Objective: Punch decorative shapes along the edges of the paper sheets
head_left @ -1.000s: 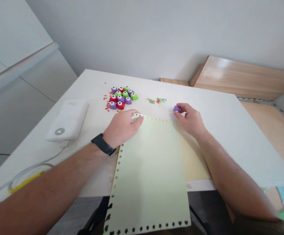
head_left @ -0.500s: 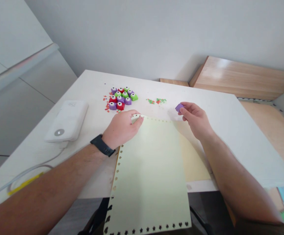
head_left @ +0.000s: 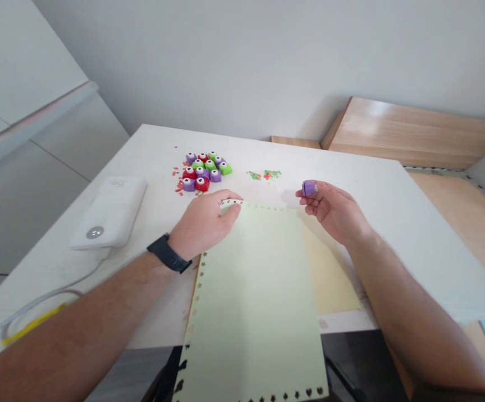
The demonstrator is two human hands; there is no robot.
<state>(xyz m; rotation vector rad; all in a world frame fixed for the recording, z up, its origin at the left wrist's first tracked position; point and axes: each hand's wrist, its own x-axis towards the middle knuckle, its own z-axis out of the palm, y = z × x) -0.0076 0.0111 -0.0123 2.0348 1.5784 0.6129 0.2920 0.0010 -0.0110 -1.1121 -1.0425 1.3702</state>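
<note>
My left hand (head_left: 207,219) pinches the top left corner of a pale green sheet of paper (head_left: 259,296). Small star and heart holes run along the sheet's edges, and its lower end hangs past the table's front edge. Right of the sheet's top corner, my right hand (head_left: 332,209) holds a small purple craft punch (head_left: 308,188) in the air between thumb and fingers. Several more craft punches (head_left: 202,172) in purple, red and green stand grouped beyond my left hand. Under the green sheet lies a yellowish sheet (head_left: 330,268), its right part showing.
Green and red paper bits (head_left: 264,175) lie in small piles at the table's middle; red bits (head_left: 178,181) surround the punches. A white power bank (head_left: 110,212) with a cable (head_left: 64,287) sits at left. A wooden panel (head_left: 413,125) stands behind the table's right side.
My right hand has turned the purple punch, so another side of it shows. The view has shifted slightly; my left hand keeps its hold on the sheet's corner.
</note>
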